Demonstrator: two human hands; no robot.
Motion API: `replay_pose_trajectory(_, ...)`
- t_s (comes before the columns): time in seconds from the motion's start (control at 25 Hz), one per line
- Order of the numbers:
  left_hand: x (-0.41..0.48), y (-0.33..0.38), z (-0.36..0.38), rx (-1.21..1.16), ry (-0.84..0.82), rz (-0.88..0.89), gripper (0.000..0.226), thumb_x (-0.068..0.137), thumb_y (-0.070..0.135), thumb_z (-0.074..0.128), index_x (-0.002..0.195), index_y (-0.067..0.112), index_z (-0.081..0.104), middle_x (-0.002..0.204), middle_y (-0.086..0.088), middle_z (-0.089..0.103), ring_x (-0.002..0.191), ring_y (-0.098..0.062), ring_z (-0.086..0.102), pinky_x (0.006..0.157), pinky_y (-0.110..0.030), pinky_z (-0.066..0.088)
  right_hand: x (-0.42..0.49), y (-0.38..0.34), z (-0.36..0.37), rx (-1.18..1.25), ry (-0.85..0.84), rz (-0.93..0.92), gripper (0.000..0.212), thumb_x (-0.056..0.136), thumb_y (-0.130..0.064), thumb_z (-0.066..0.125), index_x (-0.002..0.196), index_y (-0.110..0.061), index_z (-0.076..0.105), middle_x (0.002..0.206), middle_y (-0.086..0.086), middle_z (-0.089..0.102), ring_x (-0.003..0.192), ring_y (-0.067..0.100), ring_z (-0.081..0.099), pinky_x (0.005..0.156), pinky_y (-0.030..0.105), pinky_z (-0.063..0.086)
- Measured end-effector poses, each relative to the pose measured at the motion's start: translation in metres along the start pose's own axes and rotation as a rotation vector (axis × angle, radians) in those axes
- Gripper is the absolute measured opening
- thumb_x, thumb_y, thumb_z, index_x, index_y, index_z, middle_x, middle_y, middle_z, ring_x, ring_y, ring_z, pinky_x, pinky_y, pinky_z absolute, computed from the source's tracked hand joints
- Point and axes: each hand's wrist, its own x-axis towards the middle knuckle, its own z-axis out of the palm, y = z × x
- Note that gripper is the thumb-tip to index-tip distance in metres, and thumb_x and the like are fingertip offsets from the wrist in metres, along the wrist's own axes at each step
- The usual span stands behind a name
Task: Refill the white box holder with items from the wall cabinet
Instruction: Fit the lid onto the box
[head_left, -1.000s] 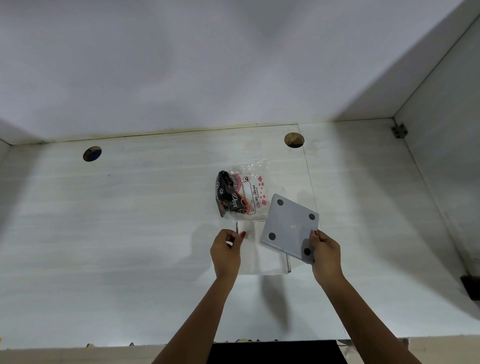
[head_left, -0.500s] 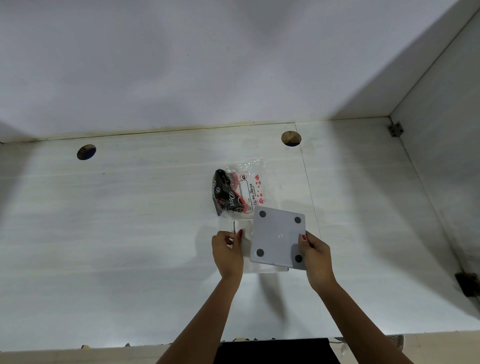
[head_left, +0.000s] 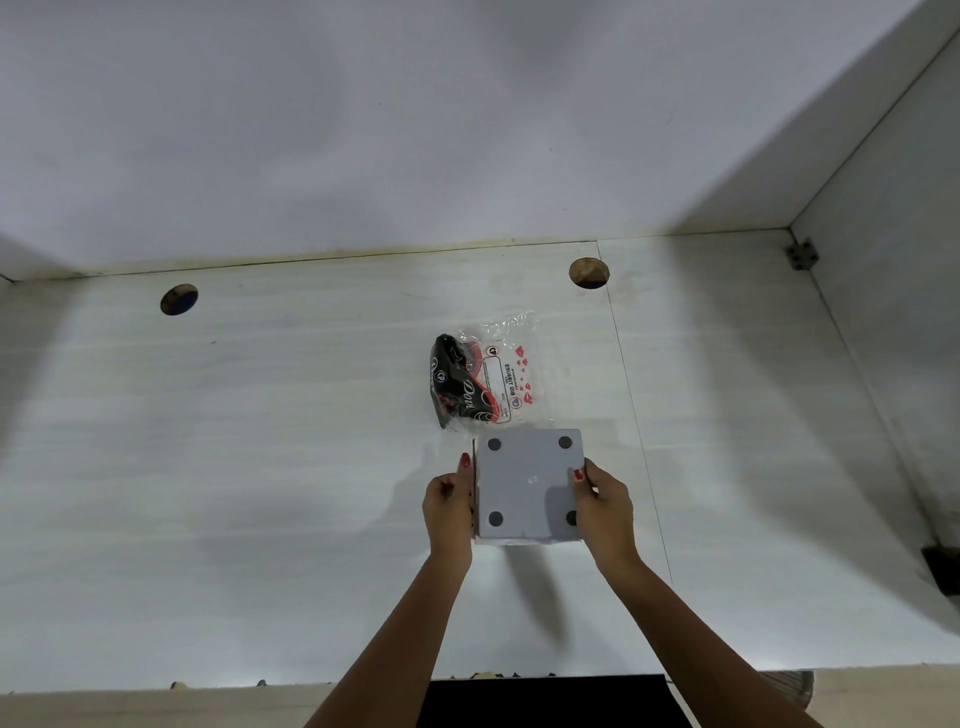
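A clear plastic packet (head_left: 483, 379) carries the only writing in view. On its black wrap (head_left: 457, 387), white cursive lettering runs sideways and reads roughly "Dove" — the last letter is unclear. Beside it, a white label (head_left: 500, 384) with a red border holds a line of dark capitals, turned sideways and seemingly reversed — perhaps "BIG TISSUE", though not surely. Small round logos (head_left: 492, 351) sit on wrap and label, too small to read. Red hearts (head_left: 521, 358) dot the plastic.

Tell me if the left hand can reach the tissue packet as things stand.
Probably yes, once freed: the left hand grips the white box holder by its left side, the right hand by its right. The tissue packet lies just beyond the holder on the shelf, with nothing between.
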Motion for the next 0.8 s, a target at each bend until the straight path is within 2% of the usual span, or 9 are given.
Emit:
replay_pose_trajectory(0.04, 0.0, 0.001, -0.003, -0.019, -0.012, -0.013, 0.034, 0.088, 0.033, 0.055, 0.065, 0.011, 0.043, 0.06, -0.002, 0.048, 0.053, -0.015, 0.046, 0.046, -0.021, 0.04, -0.001, -0.001, 0.002, -0.033, 0.014, -0.019, 0.027, 0.095, -0.015, 0.038, 0.102, 0.001, 0.059, 0.095, 0.021, 0.059, 0.08, 0.024, 0.049, 0.057, 0.027, 0.041)
replay_pose_trajectory(0.16, 0.0, 0.002, -0.009, 0.06, -0.051, 0.09, 0.025, 0.086, 0.028, 0.059, 0.068, 0.013, 0.05, 0.067, -0.001, 0.053, 0.065, -0.02, 0.049, 0.054, -0.022, 0.041, -0.003, -0.002, 0.008, -0.181, 0.077, -0.117, 0.024, 0.095, -0.014, 0.039, 0.099, 0.0, 0.058, 0.084, 0.014, 0.052, 0.079, 0.026, 0.049, 0.066, 0.039, 0.048)
replay_pose_trajectory(0.28, -0.003, 0.001, -0.01, 0.09, -0.043, 0.196, 0.02, 0.084, 0.02, 0.063, 0.066, 0.014, 0.054, 0.071, 0.0, 0.056, 0.071, -0.022, 0.051, 0.057, -0.021, 0.043, -0.006, -0.001, 0.011, -0.331, 0.087, -0.165, 0.023, 0.094, -0.013, 0.038, 0.096, 0.001, 0.056, 0.078, 0.013, 0.052, 0.074, 0.025, 0.05, 0.056, 0.026, 0.039)
replay_pose_trajectory(0.36, -0.004, 0.002, -0.01, 0.084, -0.043, 0.22, 0.018, 0.083, 0.016, 0.064, 0.067, 0.014, 0.058, 0.072, -0.001, 0.059, 0.073, -0.022, 0.054, 0.059, -0.023, 0.046, -0.005, -0.002, 0.007, -0.375, 0.067, -0.163, 0.025, 0.094, -0.013, 0.037, 0.096, 0.001, 0.057, 0.078, 0.015, 0.055, 0.073, 0.027, 0.055, 0.055, 0.024, 0.039)
replay_pose_trajectory(0.48, -0.004, 0.003, -0.012, 0.104, -0.057, 0.199, 0.012, 0.081, 0.017, 0.066, 0.07, 0.013, 0.062, 0.074, -0.002, 0.063, 0.072, -0.022, 0.057, 0.063, -0.026, 0.048, -0.001, -0.004, 0.001, -0.371, 0.041, -0.11, 0.027, 0.094, -0.015, 0.038, 0.099, 0.002, 0.059, 0.086, 0.013, 0.051, 0.074, 0.029, 0.057, 0.055, 0.023, 0.043)
replay_pose_trajectory(0.6, -0.009, 0.006, -0.011, 0.109, -0.07, 0.169, 0.01, 0.083, 0.017, 0.064, 0.08, 0.008, 0.065, 0.076, -0.001, 0.063, 0.069, -0.02, 0.058, 0.06, -0.022, 0.047, -0.004, -0.006, 0.001, -0.374, 0.046, -0.042, 0.029, 0.091, -0.021, 0.044, 0.105, 0.0, 0.057, 0.102, 0.015, 0.048, 0.087, 0.031, 0.055, 0.072, 0.037, 0.053)
replay_pose_trajectory(0.64, -0.011, 0.006, -0.012, 0.113, -0.074, 0.171, 0.01, 0.084, 0.017, 0.062, 0.084, 0.007, 0.065, 0.077, -0.001, 0.063, 0.071, -0.021, 0.058, 0.059, -0.021, 0.048, -0.006, -0.006, 0.001, -0.45, 0.039, -0.049, 0.036, 0.088, -0.027, 0.048, 0.114, -0.003, 0.052, 0.107, 0.017, 0.048, 0.098, 0.034, 0.052, 0.08, 0.042, 0.052)
replay_pose_trajectory(0.72, -0.013, 0.005, -0.015, 0.114, -0.08, 0.17, 0.011, 0.087, 0.014, 0.058, 0.092, 0.007, 0.065, 0.082, -0.003, 0.062, 0.074, -0.024, 0.059, 0.054, -0.016, 0.049, -0.011, -0.006, 0.001, -0.587, 0.016, -0.11, 0.076, 0.079, -0.044, 0.059, 0.138, -0.009, 0.028, 0.122, 0.018, 0.044, 0.116, 0.035, 0.042, 0.089, 0.046, 0.047)
replay_pose_trajectory(0.8, -0.013, 0.004, -0.024, 0.077, -0.1, 0.145, 0.016, 0.088, 0.005, 0.052, 0.098, 0.011, 0.063, 0.089, -0.007, 0.06, 0.079, -0.028, 0.059, 0.058, -0.021, 0.051, -0.012, -0.013, 0.003, -0.694, -0.056, -0.261, 0.109, 0.062, -0.064, 0.065, 0.144, -0.02, 0.008, 0.139, 0.016, 0.031, 0.128, 0.035, 0.033, 0.097, 0.052, 0.042)
